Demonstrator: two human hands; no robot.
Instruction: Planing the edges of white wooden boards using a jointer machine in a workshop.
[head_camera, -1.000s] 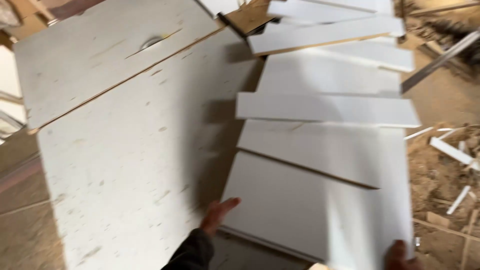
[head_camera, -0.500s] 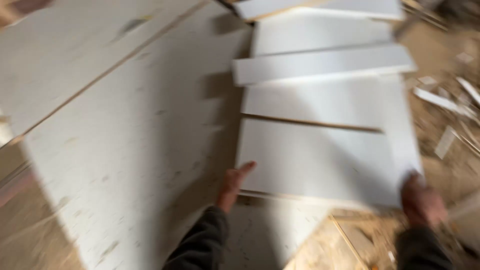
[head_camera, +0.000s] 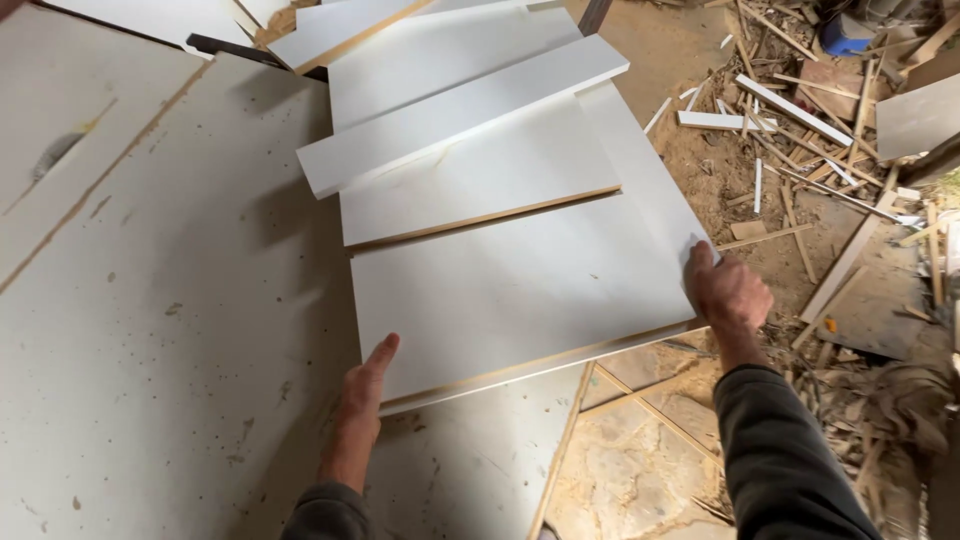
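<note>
Your left grip (head_camera: 362, 395) and right grip (head_camera: 728, 292) each pinch a side edge of the white board (head_camera: 520, 295), atop the table's (head_camera: 150, 330) right edge.

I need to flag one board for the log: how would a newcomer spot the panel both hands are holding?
Start at the big speckled sheet on the left; a stack of white boards overlaps its right side. The panel is nearest the camera, left hand and right hand at its corners. It is the widest, with a raw tan front edge.
</note>
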